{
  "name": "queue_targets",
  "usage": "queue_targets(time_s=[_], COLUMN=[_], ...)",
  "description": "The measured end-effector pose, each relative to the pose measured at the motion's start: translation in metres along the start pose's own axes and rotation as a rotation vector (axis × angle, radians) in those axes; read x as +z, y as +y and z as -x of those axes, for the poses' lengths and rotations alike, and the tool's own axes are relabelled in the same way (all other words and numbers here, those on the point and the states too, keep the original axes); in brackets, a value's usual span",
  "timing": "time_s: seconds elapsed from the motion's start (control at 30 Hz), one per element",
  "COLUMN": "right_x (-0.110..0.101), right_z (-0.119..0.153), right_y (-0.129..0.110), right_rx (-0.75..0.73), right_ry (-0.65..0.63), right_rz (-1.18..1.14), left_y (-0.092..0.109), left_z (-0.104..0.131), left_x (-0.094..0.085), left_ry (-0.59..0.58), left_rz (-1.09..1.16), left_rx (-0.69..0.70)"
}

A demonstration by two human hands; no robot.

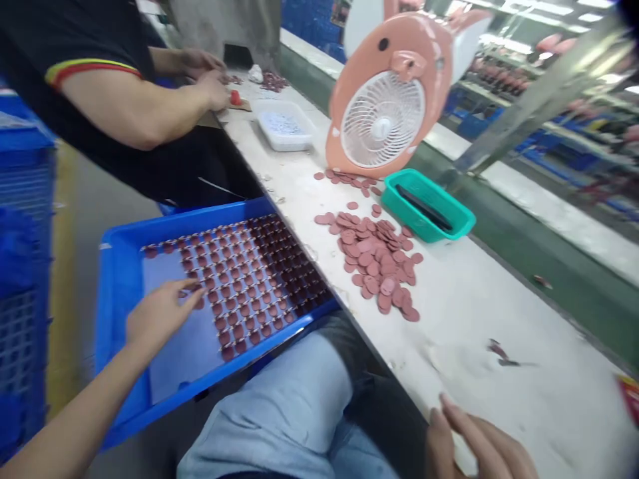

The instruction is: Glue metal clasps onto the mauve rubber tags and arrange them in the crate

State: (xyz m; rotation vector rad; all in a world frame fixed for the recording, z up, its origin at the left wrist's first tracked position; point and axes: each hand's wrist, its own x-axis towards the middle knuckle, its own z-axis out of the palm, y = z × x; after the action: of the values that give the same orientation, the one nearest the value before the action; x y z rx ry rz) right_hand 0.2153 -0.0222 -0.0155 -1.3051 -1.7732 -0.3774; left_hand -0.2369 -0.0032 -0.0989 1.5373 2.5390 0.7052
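My left hand [164,309] is over the blue tray [120,266], its thumb and fingers pinched round a small dark red disc piece at the end of a row. Rows of similar dark red pieces [239,293] cover the tray's right part, on a pale sheet [187,359]. At the lower right, my right hand [474,442] is at the white table's near edge, fingers curled round a small pale object that is partly hidden. Flat reddish discs [374,256] lie in a loose pile on the table, beyond my right hand.
An orange fan [384,100] stands behind the discs, beside a green basket [424,206] holding a dark object. A white tray [284,126] lies farther back. At the upper left, a person's hands [207,80] work at the table. A small dark scrap [499,352] is at right.
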Motion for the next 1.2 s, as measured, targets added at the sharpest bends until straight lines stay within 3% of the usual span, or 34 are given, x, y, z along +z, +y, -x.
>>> queue_targets(time_s=[0.07, 0.13, 0.27, 0.37, 0.5, 0.67, 0.83, 1.03, 1.2], right_x=[-0.003, -0.002, 0.011, 0.020, 0.023, 0.017, 0.013, 0.022, 0.026], right_z=[-0.004, -0.010, -0.021, -0.028, -0.036, -0.033, -0.032, -0.052, -0.059], right_y=[0.009, 0.018, 0.036, 0.043, 0.040, 0.026, 0.009, -0.014, -0.031], right_rx=[0.298, 0.589, 0.761, 0.794, 0.799, 0.900, 1.012, 1.176, 1.272], right_ry=[0.120, 0.100, -0.125, -0.222, -0.258, -0.160, -0.054, -0.164, -0.331], right_rz=[0.003, -0.051, -0.074, -0.115, -0.221, -0.393, -0.597, -0.910, -1.181], left_y=[0.041, 0.093, 0.196, 0.236, 0.231, 0.214, 0.231, 0.263, 0.266], left_z=[0.004, 0.010, 0.019, 0.018, 0.018, 0.029, 0.027, 0.023, 0.047], left_x=[0.001, 0.006, 0.018, 0.029, 0.045, 0.051, 0.040, 0.014, 0.004], left_ry=[0.178, 0.275, 0.136, 0.053, 0.034, 0.008, -0.081, -0.183, -0.349], left_rz=[0.127, 0.275, 0.445, 0.427, 0.443, 0.573, 0.732, 1.027, 1.257], left_rx=[0.134, 0.329, 0.774, 0.936, 1.007, 0.983, 0.908, 0.819, 0.784])
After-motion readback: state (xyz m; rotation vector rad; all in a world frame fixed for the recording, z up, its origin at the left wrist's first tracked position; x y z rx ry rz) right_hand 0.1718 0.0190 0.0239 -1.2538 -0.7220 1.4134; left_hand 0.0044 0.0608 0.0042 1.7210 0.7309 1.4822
